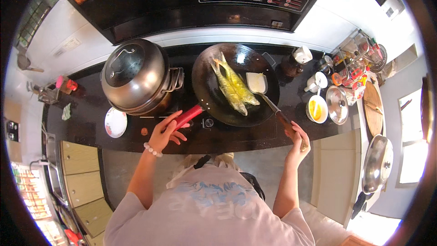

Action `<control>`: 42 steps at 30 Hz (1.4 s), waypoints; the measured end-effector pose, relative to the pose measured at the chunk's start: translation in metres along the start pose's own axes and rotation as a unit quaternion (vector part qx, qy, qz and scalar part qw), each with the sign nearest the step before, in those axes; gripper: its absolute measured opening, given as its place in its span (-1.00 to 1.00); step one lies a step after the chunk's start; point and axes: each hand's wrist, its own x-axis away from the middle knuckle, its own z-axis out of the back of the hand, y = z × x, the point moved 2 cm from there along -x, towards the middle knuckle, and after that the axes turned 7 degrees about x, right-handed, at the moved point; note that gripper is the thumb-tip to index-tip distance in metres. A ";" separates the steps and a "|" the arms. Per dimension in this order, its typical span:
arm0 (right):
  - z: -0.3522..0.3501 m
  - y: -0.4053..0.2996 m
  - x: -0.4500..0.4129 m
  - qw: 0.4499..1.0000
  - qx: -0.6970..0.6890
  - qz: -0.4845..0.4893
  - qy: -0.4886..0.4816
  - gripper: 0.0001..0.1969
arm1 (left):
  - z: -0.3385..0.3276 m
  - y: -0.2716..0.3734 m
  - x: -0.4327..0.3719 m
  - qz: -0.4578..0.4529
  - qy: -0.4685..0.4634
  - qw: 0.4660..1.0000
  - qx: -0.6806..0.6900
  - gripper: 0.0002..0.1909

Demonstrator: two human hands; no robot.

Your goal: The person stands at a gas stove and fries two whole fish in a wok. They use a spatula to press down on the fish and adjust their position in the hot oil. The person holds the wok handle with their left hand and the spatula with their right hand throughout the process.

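Observation:
Two whole fish point(233, 87), yellowish on top, lie side by side in a dark wok point(218, 112) on the cooktop. My left hand point(168, 130) is at the wok's red handle point(188, 118), with the thumb along it and several fingers spread below; how firmly it grips is unclear. My right hand point(297, 140) is closed round the wooden handle of a metal spatula point(256, 82). The spatula's blade rests in the wok, just right of the fish.
A large lidded metal pot point(136, 78) stands left of the wok, a floral plate point(115, 122) before it. At right are a bowl of yellow liquid point(316, 109) with a spoon, a pot lid point(337, 105), mugs and a seasoning rack point(355, 58). A range hood point(164, 3) hangs behind.

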 end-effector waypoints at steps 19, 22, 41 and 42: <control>-0.006 -0.013 0.024 1.000 0.006 0.003 0.009 -0.85 | 0.013 0.014 -0.051 0.392 -0.154 0.905 0.062 -0.64; -0.006 -0.013 0.030 1.000 0.009 0.004 0.016 -0.86 | 0.013 0.006 -0.054 0.348 -0.141 0.927 -0.019 -0.76; -0.003 -0.017 0.048 0.999 0.004 -0.011 0.047 -0.86 | 0.017 -0.053 -0.069 0.161 -0.069 0.979 -0.102 -0.82; -0.003 -0.015 0.046 0.999 0.004 -0.012 0.047 -0.86 | 0.016 -0.055 -0.069 0.156 -0.063 0.980 -0.107 -0.82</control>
